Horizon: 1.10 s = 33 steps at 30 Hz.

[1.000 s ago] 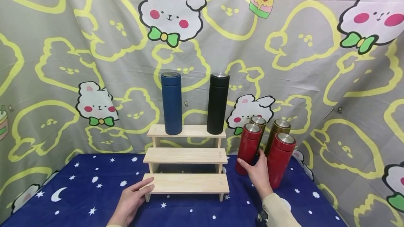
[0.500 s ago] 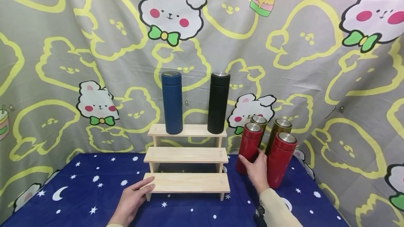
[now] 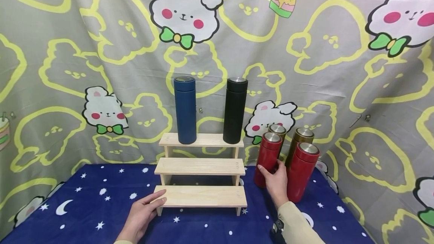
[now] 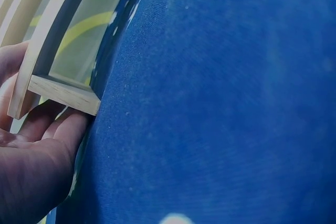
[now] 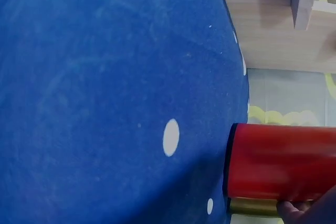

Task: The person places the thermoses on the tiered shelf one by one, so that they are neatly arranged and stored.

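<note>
Head view: right grip (image 3: 276,182) is pinching red bottle (image 3: 269,153) nearest rack (image 3: 200,166), on bench (image 3: 203,234).
Left grip (image 3: 139,215) is clasping rack's lowest step (image 3: 203,196); blue bottle (image 3: 185,114), black bottle (image 3: 235,114) are standing up top.

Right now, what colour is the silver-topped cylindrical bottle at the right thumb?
The bottle is red, clearest in the head view.

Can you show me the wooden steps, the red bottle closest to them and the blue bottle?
Wooden steps (image 3: 203,195): head view, top of the lowest step.
Red bottle (image 3: 268,157): head view, on its body, below the lid.
Blue bottle (image 3: 185,117): head view, middle of its body.
</note>
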{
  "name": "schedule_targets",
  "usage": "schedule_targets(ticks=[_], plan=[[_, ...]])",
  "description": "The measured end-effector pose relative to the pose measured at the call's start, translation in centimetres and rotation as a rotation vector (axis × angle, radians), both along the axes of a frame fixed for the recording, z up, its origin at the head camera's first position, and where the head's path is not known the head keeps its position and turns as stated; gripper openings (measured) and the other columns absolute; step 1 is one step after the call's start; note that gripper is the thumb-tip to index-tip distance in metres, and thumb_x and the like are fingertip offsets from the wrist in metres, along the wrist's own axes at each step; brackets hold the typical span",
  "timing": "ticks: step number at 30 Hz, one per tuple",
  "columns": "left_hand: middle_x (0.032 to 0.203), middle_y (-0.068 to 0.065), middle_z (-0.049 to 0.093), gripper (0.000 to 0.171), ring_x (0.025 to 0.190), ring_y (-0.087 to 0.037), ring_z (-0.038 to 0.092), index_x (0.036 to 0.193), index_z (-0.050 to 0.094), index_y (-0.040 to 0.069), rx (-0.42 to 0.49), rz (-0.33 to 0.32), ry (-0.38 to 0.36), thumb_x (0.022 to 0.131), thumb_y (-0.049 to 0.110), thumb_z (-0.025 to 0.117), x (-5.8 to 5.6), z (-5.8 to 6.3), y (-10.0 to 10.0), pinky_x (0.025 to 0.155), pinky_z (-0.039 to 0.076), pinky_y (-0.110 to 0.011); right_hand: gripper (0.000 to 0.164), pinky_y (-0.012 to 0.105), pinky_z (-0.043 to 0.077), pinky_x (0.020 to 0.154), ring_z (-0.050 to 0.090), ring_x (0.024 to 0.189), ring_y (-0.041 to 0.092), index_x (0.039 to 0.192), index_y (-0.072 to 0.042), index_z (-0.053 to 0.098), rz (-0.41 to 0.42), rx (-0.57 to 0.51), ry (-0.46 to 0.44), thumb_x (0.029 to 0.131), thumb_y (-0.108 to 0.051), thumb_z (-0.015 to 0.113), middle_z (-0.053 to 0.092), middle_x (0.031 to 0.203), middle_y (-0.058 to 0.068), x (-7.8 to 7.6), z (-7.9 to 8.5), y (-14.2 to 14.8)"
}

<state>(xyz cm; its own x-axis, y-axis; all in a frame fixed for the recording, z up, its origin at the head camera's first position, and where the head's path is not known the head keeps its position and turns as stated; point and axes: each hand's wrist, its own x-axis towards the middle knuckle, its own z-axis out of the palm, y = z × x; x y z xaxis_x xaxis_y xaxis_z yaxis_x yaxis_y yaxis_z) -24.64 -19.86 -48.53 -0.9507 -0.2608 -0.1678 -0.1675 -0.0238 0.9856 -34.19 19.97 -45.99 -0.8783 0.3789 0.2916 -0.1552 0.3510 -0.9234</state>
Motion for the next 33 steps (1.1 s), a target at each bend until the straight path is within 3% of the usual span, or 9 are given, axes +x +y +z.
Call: schedule_targets(ticks=[5,13,21,33], plan=[[0.143,-0.031,0.041,0.05,0.115,-0.026,0.055,0.124,0.067,0.0,-0.015,-0.002,-0.012,0.082,0.024,0.081,0.2,0.1,-0.3,0.1,0.039,-0.053,0.069,0.055,0.038,0.102,0.047,0.123,0.044,0.139,0.009,0.039,0.016,0.007,-0.009,0.087,-0.016,0.076,0.046,0.134,0.028,0.3,-0.1,-0.1],[0.141,-0.028,0.046,0.048,0.106,-0.019,0.059,0.123,0.068,-0.001,0.006,-0.003,0.015,0.082,0.02,0.081,0.1,-0.1,0.0,0.094,0.047,-0.041,0.071,0.055,0.036,0.104,0.043,0.128,0.043,0.143,0.004,0.035,0.068,-0.008,-0.049,0.09,-0.02,0.074,0.043,0.141,0.025,0.8,0.6,0.1],[0.141,-0.029,0.046,0.049,0.107,-0.019,0.059,0.122,0.068,0.0,0.005,-0.002,0.011,0.081,0.021,0.082,0.0,-0.2,0.0,0.096,0.046,-0.044,0.073,0.055,0.037,0.103,0.044,0.128,0.043,0.145,0.004,0.034,0.096,-0.031,-0.08,0.089,-0.019,0.075,0.042,0.142,0.027,1.7,1.4,0.1],[0.141,-0.029,0.045,0.046,0.106,-0.02,0.06,0.122,0.068,-0.001,0.005,0.003,0.013,0.083,0.019,0.081,-0.1,-0.2,0.0,0.098,0.043,-0.048,0.074,0.054,0.04,0.101,0.047,0.125,0.042,0.145,0.003,0.035,0.141,-0.054,-0.054,0.088,-0.019,0.077,0.046,0.14,0.027,2.8,2.7,0.1]])
